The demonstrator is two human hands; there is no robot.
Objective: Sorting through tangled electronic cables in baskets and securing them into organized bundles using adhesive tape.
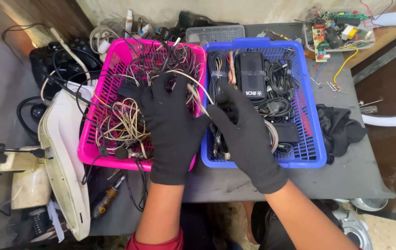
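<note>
From the head camera, looking straight down, both hands wear black knit gloves and work over two plastic baskets set side by side on a grey table (346, 178). The left hand (172, 127) lies palm down over the right part of the pink basket (103, 92), its fingers curled into a tangle of thin wires (124, 122), cream, white and black, that fills the basket; how firmly it grips any strand cannot be told. The right hand (244, 134) lies over the left part of the blue basket (311, 139), at three o'clock from the left hand and just beside it, with thumb and forefinger pinched on a pale cable (197, 95) that runs up toward eleven o'clock into the pink basket's tangle. In the blue basket, at one o'clock from the right hand, lies a black rectangular power adapter (252, 76) among coiled black cords. At the table's two o'clock corner a clear tray holds a circuit board (320, 41) with coloured wires. A black cloth (341, 127) lies at three o'clock, just beside the blue basket. At nine o'clock a cream plastic casing (63, 157) leans against the table edge, and a screwdriver (105, 199) lies below the pink basket.
</note>
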